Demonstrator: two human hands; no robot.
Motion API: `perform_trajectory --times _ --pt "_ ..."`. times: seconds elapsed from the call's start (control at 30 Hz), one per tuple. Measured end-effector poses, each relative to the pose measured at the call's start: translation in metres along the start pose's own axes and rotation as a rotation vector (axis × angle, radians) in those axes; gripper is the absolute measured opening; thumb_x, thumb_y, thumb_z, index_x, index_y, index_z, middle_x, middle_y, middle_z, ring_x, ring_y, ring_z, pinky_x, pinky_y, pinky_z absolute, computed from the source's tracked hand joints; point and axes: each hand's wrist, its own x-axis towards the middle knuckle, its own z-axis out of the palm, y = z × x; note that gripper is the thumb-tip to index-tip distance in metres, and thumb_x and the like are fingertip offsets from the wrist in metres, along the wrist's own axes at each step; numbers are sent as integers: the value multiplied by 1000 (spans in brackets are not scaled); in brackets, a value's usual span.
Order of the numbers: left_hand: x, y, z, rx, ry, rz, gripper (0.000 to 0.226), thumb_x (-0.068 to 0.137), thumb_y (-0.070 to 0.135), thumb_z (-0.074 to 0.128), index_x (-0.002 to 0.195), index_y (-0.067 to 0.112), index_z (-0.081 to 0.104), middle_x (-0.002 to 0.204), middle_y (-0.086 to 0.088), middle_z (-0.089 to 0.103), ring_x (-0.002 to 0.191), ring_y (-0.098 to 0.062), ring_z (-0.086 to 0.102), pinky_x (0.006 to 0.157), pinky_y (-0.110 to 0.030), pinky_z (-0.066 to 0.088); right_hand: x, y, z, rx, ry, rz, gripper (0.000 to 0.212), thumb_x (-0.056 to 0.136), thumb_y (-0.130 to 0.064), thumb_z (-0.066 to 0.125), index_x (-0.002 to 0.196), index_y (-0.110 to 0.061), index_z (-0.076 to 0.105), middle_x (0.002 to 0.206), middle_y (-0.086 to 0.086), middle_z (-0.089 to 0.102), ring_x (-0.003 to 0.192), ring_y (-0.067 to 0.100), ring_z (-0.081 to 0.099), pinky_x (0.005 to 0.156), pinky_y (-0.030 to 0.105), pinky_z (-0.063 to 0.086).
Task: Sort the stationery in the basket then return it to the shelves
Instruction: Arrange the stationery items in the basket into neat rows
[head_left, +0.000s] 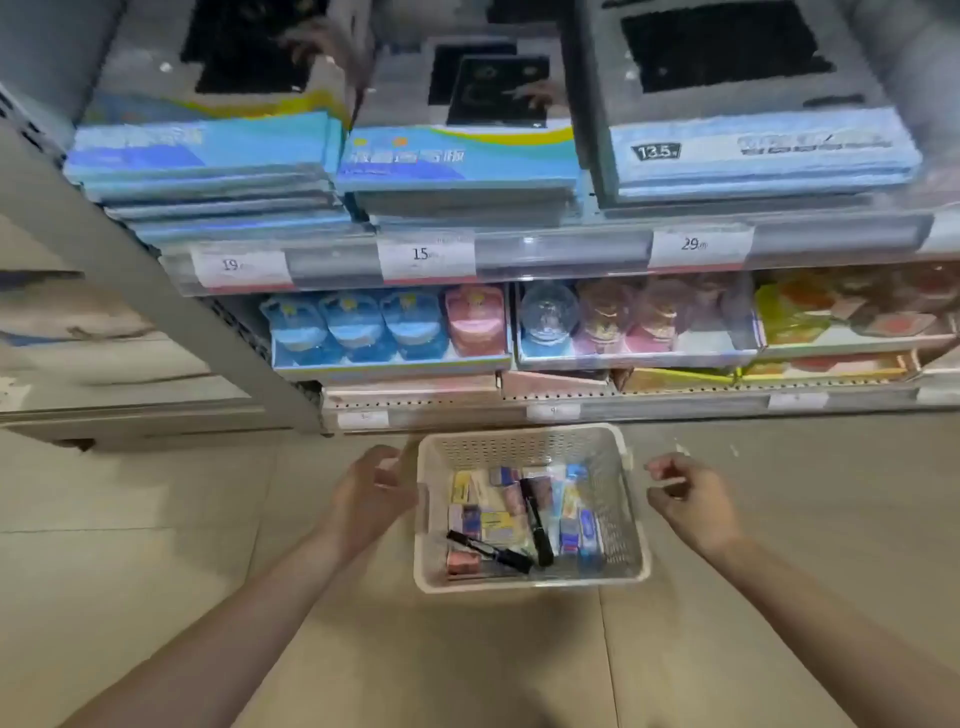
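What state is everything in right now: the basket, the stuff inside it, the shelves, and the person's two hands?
Basket: upright on the floor, no lid, partly filled.
Stationery: loose and jumbled in the basket, unsorted.
Black markers: capped, lying across the other items.
Shelves: stocked, price tags in place.
Left hand: beside the basket's left rim, holding nothing.
Right hand: beside the right rim, fingers loosely curled, empty.

A white perforated basket (530, 447) sits on the floor below the shelves (519, 257), holding mixed stationery (519, 519).
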Motion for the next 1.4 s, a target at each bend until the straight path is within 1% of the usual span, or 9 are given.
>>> perform_trajectory --times 0.17,0.33,0.5,0.67,0.83,0.93,1.13,1.27,1.4 --pt "45 -48 45 56 -22 7 58 85 10 64 137 16 39 75 9 51 65 -4 51 52 -15 42 42 43 46 -135 -1 -57 10 85 -3 62 92 -9 63 93 9 63 70 15 58 61 15 47" --pt "78 -81 76 81 25 60 69 88 8 60 146 18 23 74 10 45 61 -6 49 42 -10 42 60 80 76 -412 72 -209 58 75 -4 71 130 -5 52 126 17 48 113 32 51 95 30 40" --pt "96 -103 93 208 77 143 70 89 13 57 146 25 19 59 2 49 55 -23 56 59 -48 55 68 101 97 -332 76 -222 72 83 -7 63 145 -15 28 133 12 45 81 24 58 74 38 50" --pt "107 -116 108 288 208 259 58 94 7 41 147 19 19 53 0 49 47 -23 51 43 -37 44 67 111 98 -299 143 -264 69 85 6 50 147 -14 28 132 15 54 106 35 58 78 31 42" --pt "103 -117 117 276 268 244 60 94 6 40 149 19 19 76 -14 61 67 -35 60 59 -36 47 66 118 94 -301 160 -275 69 84 9 49 147 -13 30 121 20 60 101 37 58 74 25 34" --pt "98 -118 122 298 268 261 59 95 7 37 150 18 16 55 -5 47 51 -27 50 50 -34 40 65 120 92 -281 124 -233 68 84 7 50 146 -12 31 117 23 59 103 38 56 76 27 36" --pt "100 -120 125 312 308 266 59 95 13 42 147 25 17 85 -6 52 55 -4 38 54 -18 36 57 96 102 -602 358 -550 52 67 -5 73 117 -5 56 117 18 56 104 37 55 84 41 42" --pt "96 -120 127 347 340 274 58 95 11 39 149 19 18 65 -9 54 49 -20 49 47 -29 39 59 72 140 -572 3 -421 15 83 -19 62 98 -15 62 95 2 67 79 22 65 67 35 56" --pt "97 -120 128 400 363 269 58 95 11 37 149 17 19 58 -14 55 52 -34 56 46 -40 44 79 72 182 -771 -278 -264 14 85 -28 56 90 -15 54 94 4 65 86 24 63 68 29 50"
